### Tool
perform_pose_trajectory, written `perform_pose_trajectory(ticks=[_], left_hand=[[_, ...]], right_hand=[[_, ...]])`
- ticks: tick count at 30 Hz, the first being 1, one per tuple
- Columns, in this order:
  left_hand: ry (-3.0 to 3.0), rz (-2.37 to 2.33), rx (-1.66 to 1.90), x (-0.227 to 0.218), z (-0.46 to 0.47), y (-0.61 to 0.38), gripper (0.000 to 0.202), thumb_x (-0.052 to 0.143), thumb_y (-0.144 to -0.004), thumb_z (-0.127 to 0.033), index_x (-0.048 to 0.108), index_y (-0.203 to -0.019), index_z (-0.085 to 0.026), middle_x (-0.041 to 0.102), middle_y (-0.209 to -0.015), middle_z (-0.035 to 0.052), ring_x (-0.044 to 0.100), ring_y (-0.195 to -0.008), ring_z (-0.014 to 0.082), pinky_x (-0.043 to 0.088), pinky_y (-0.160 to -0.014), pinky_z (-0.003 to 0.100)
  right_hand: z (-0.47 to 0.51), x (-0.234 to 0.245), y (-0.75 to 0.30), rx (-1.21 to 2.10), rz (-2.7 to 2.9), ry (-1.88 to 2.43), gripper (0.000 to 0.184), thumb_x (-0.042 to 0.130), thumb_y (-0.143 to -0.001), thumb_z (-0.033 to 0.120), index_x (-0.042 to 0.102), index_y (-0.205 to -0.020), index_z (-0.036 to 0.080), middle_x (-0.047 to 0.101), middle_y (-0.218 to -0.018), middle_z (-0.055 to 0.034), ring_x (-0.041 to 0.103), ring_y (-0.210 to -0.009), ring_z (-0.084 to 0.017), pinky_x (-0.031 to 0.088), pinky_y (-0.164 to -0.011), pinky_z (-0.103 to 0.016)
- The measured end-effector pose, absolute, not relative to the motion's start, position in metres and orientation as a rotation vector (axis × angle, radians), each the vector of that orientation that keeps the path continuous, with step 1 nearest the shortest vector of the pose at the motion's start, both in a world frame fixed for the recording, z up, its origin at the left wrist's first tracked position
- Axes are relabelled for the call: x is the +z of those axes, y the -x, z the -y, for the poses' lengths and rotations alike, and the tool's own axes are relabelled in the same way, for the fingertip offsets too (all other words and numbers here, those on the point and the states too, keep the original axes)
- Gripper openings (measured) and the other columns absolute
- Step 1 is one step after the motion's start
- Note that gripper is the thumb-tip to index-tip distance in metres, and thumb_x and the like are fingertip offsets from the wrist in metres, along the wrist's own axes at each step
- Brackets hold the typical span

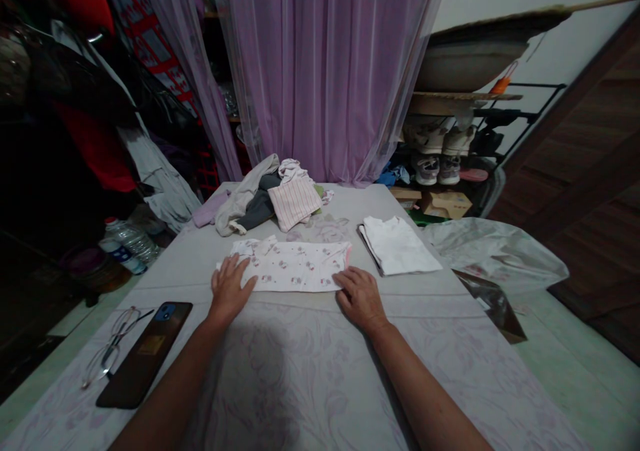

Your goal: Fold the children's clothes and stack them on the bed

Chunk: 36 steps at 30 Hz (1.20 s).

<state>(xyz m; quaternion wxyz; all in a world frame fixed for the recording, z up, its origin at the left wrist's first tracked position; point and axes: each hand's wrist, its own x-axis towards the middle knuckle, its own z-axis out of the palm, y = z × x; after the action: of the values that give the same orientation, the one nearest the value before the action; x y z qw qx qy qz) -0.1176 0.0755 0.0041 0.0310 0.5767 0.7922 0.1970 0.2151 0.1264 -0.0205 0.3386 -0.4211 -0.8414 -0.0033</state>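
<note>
Head view: the printed garment [295, 265] lies flat on the sheet [310, 371]. The left hand [230, 289] rests spread on its left end and the right hand [361, 297] on its near right corner, both flat and clasping nothing. A white shirt [397, 244] lies just right of it, and a pile [270, 197] lies behind.
</note>
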Motion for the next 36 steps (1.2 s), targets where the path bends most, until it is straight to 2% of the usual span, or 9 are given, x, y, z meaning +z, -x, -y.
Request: perform_pose_trajectory(ticks=[3,7,11,13,18,25,28,32,36], left_hand=[[-1.852,-2.33,0.21,0.013,-0.091,0.114,0.05,0.048,-0.091,-0.041,0.048,-0.139,-0.026,0.042,-0.152,0.0099,0.029,-0.143,0.0313,0.011,-0.114,0.063],[-1.891,-2.307,0.081,0.026,-0.106,0.118,0.049,0.054,-0.088,-0.044,0.052,-0.133,-0.025,0.048,-0.147,0.012,0.038,-0.138,0.0314,0.016,-0.112,0.064],[-1.937,-2.265,0.101,0.032,-0.105,0.123,0.03,0.056,-0.085,-0.039,0.063,-0.112,-0.026,0.057,-0.138,0.0087,0.046,-0.131,0.0306,0.02,-0.111,0.062],[-1.978,-2.26,0.154,0.031,-0.1,0.125,0.028,0.054,-0.085,-0.035,0.064,-0.11,-0.027,0.057,-0.138,0.0071,0.046,-0.132,0.0298,0.02,-0.111,0.061],[-2.023,-2.218,0.262,0.028,-0.091,0.13,0.035,0.046,-0.089,-0.033,0.061,-0.12,-0.03,0.057,-0.14,0.0049,0.046,-0.132,0.0278,0.018,-0.112,0.061],[-1.953,-2.269,0.412,0.034,-0.096,0.128,0.022,0.046,-0.088,-0.027,0.066,-0.097,-0.027,0.069,-0.119,0.0031,0.058,-0.116,0.0233,0.023,-0.111,0.053],[-1.924,-2.264,0.34,0.032,-0.101,0.128,0.025,0.05,-0.086,-0.032,0.065,-0.105,-0.026,0.067,-0.124,0.0055,0.056,-0.119,0.0245,0.028,-0.109,0.048],[-1.924,-2.305,0.227,0.026,-0.107,0.133,0.043,0.053,-0.086,-0.039,0.059,-0.125,-0.023,0.06,-0.135,0.0096,0.052,-0.125,0.0272,0.036,-0.104,0.042],[-1.948,-2.38,0.176,0.026,-0.11,0.138,0.04,0.047,-0.089,-0.043,0.064,-0.12,-0.023,0.065,-0.124,0.01,0.058,-0.116,0.0282,0.042,-0.097,0.039]], right_hand=[[-0.126,-0.024,-0.212,0.001,2.203,1.081,0.023,0.058,-0.083,0.018,0.073,-0.099,0.025,0.071,-0.109,-0.0063,0.052,-0.117,-0.027,0.034,-0.1,-0.045],[-0.124,-0.03,-0.21,0.076,2.152,1.098,0.021,0.055,-0.084,0.02,0.074,-0.092,0.024,0.073,-0.104,-0.0058,0.056,-0.113,-0.025,0.037,-0.099,-0.045],[-0.124,-0.033,-0.21,0.095,2.129,1.108,0.021,0.055,-0.083,0.019,0.073,-0.092,0.024,0.074,-0.102,-0.0058,0.058,-0.111,-0.025,0.04,-0.097,-0.044],[-0.123,-0.033,-0.209,0.089,2.134,1.108,0.021,0.056,-0.082,0.018,0.073,-0.092,0.024,0.073,-0.104,-0.006,0.059,-0.11,-0.025,0.04,-0.097,-0.043],[-0.121,-0.03,-0.207,0.071,2.173,1.121,0.025,0.056,-0.08,0.016,0.072,-0.098,0.022,0.07,-0.111,-0.0084,0.059,-0.109,-0.024,0.04,-0.095,-0.041],[-0.116,-0.024,-0.206,0.06,2.207,1.161,0.022,0.06,-0.085,0.027,0.071,-0.103,0.022,0.068,-0.115,-0.0108,0.06,-0.109,-0.025,0.041,-0.095,-0.042],[-0.115,-0.022,-0.206,0.079,2.202,1.164,0.023,0.058,-0.088,0.033,0.071,-0.104,0.022,0.068,-0.116,-0.0108,0.06,-0.11,-0.025,0.041,-0.095,-0.042],[-0.116,-0.023,-0.206,0.095,2.182,1.193,0.023,0.055,-0.092,0.033,0.071,-0.103,0.022,0.069,-0.116,-0.0102,0.061,-0.11,-0.023,0.04,-0.096,-0.041],[-0.119,-0.027,-0.207,0.08,2.137,1.236,0.023,0.052,-0.094,0.031,0.073,-0.099,0.021,0.07,-0.112,-0.0094,0.062,-0.107,-0.023,0.041,-0.095,-0.04]])
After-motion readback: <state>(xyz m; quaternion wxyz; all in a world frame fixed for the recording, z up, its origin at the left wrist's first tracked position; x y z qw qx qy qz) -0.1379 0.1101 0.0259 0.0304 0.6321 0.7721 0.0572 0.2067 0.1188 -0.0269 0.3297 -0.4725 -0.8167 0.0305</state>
